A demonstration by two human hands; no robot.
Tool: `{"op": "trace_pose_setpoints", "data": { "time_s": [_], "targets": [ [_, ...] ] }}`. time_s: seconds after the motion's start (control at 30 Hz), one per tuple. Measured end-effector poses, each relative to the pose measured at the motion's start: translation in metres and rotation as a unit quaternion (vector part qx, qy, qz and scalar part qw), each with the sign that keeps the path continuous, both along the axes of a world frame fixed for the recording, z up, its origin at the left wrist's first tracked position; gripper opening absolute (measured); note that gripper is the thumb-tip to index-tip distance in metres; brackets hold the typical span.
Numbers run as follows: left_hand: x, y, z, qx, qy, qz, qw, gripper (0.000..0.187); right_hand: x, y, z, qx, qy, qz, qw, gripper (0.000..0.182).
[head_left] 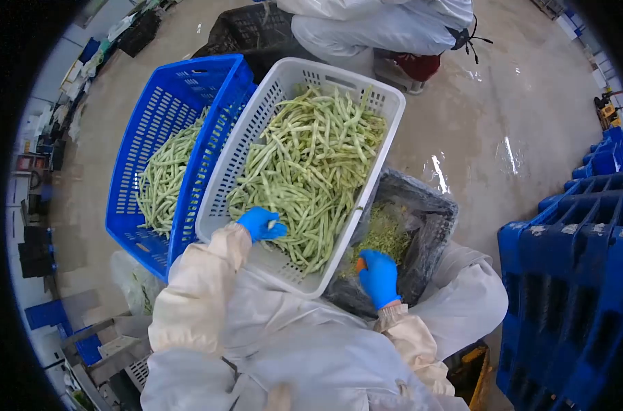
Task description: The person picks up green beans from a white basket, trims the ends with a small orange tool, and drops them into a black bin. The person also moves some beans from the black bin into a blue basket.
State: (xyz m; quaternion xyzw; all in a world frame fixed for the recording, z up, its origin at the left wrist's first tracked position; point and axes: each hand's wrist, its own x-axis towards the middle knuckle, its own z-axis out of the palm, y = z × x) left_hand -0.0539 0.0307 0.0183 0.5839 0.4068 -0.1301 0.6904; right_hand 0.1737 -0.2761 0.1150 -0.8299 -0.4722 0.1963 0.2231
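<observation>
My left hand (261,224), in a blue glove, is over the near left side of a white slotted basket (219,185). Its fingers are closed, with a pale bean end showing at the tips. Long light-green beans (318,157) fill much of this basket. My right hand (379,277), also gloved in blue, is closed over a crate lined with black plastic (435,205). A small orange-brown bit shows at its fingertips; what it is I cannot make out. Green trimmings (387,236) lie inside the lined crate.
A blue slotted crate (137,240) holding more beans stands left of the white basket. Beyond sits another person (380,27) in white clothing beside a dark crate (250,34). Blue pallets (572,274) stand at the right. The floor (510,123) looks wet.
</observation>
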Motion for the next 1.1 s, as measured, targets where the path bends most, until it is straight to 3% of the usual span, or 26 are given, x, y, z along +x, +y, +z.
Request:
{"op": "trace_pose_setpoints", "data": {
  "time_s": [0.03, 0.07, 0.1, 0.13, 0.17, 0.2, 0.23, 0.27, 0.33, 0.53, 0.73, 0.8, 0.83, 0.9, 0.93, 1.0, 1.03, 1.1],
  "targets": [
    [0.029, -0.032, 0.071, -0.263, 0.113, 0.239, 0.928, 0.027, 0.0, 0.004, 0.008, 0.032, 0.026, 0.0, 0.999, 0.016],
    [0.033, -0.052, 0.095, -0.261, 0.116, 0.241, 0.928, 0.027, -0.001, 0.005, 0.015, 0.063, 0.05, -0.002, 0.997, 0.017],
    [0.032, -0.07, 0.112, -0.268, 0.02, 0.245, 0.931, 0.031, -0.006, 0.005, 0.02, 0.064, 0.053, 0.0, 0.997, 0.017],
    [0.032, -0.086, 0.121, -0.272, -0.076, 0.246, 0.927, 0.036, -0.014, 0.007, 0.024, 0.12, 0.194, -0.017, 0.974, 0.02],
    [0.034, -0.099, 0.121, -0.269, -0.077, 0.246, 0.928, 0.036, -0.021, 0.009, 0.029, 0.173, 0.328, -0.035, 0.928, 0.023],
    [0.039, -0.111, 0.118, -0.263, -0.156, 0.238, 0.922, 0.037, -0.026, 0.009, 0.033, 0.176, 0.326, -0.036, 0.928, 0.023],
    [0.045, -0.125, 0.115, -0.257, -0.235, 0.228, 0.909, 0.039, -0.029, 0.008, 0.038, 0.165, 0.417, -0.03, 0.893, 0.024],
    [0.054, -0.139, 0.119, -0.256, -0.239, 0.225, 0.909, 0.039, -0.032, 0.007, 0.042, 0.152, 0.504, -0.023, 0.85, 0.025],
    [0.07, -0.165, 0.13, -0.23, -0.255, 0.322, 0.882, 0.037, -0.035, 0.002, 0.046, 0.177, 0.516, -0.014, 0.838, 0.022],
    [0.08, -0.189, 0.137, -0.249, -0.314, 0.314, 0.861, 0.032, -0.032, -0.014, 0.043, 0.209, 0.549, -0.01, 0.809, 0.018],
    [0.083, -0.201, 0.15, -0.173, -0.278, 0.312, 0.892, 0.035, -0.034, -0.019, 0.035, 0.215, 0.482, 0.015, 0.849, 0.017],
    [0.085, -0.205, 0.158, -0.138, -0.254, 0.314, 0.905, 0.031, -0.036, -0.02, 0.037, 0.194, 0.21, 0.057, 0.956, 0.015],
    [0.085, -0.205, 0.158, -0.137, -0.254, 0.313, 0.905, 0.031, -0.038, -0.02, 0.038, 0.195, 0.21, 0.057, 0.956, 0.015],
    [0.087, -0.205, 0.16, -0.104, -0.234, 0.301, 0.919, 0.031, -0.044, -0.02, 0.045, 0.229, 0.047, 0.073, 0.97, 0.012],
    [0.088, -0.203, 0.161, -0.103, -0.234, 0.301, 0.919, 0.031, -0.045, -0.019, 0.047, 0.229, 0.047, 0.074, 0.969, 0.012],
    [0.095, -0.197, 0.17, -0.016, -0.145, 0.34, 0.929, 0.027, -0.045, -0.018, 0.049, 0.156, -0.01, 0.123, 0.98, 0.018],
    [0.097, -0.195, 0.164, -0.016, -0.145, 0.34, 0.929, 0.027, -0.048, -0.019, 0.048, 0.156, -0.01, 0.123, 0.98, 0.018],
    [0.101, -0.19, 0.151, 0.108, -0.162, 0.29, 0.937, 0.023, -0.054, -0.018, 0.047, 0.166, -0.057, 0.189, 0.966, 0.018]
  ]
}}
